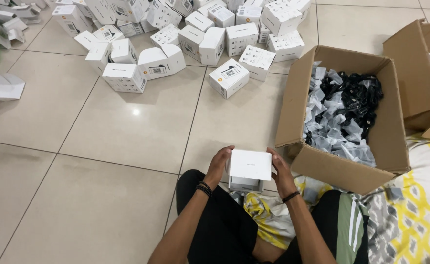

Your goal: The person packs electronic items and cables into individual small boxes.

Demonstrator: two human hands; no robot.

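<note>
- Two hands gripped one small white box [249, 166] from opposite sides, low in the middle of the view, just above the person's lap.
- The left hand [220, 165] was curled against the box's left side, fingers wrapped onto its edge; a dark beaded bracelet [204, 188] sat on that wrist.
- The right hand [279, 171] pressed the box's right side, fingers closed on it; a thin dark band [290, 196] circled that wrist.
- The box's upper part looked like a lid sitting slightly raised over a lower tray; whether it was fully seated could not be told.
- The person sat on the tiled floor [127, 132] in black trousers [224, 225], with a yellow, grey and white patterned cloth [410, 215] spread beneath and to the right.
- An open cardboard carton [342, 168] stood just beside the right hand, filled with black cables [354, 95] and clear or greyish plastic bags [337, 139].
- A second cardboard carton [412, 93] stood further right, partly cut off by the frame.
- Many similar small white boxes [195, 34] lay piled and scattered across the floor at the top of the view, well apart from the hands; one of them [228, 77] lay nearest the carton.
- A white bag-like object [0, 87] lay at the left edge.
</note>
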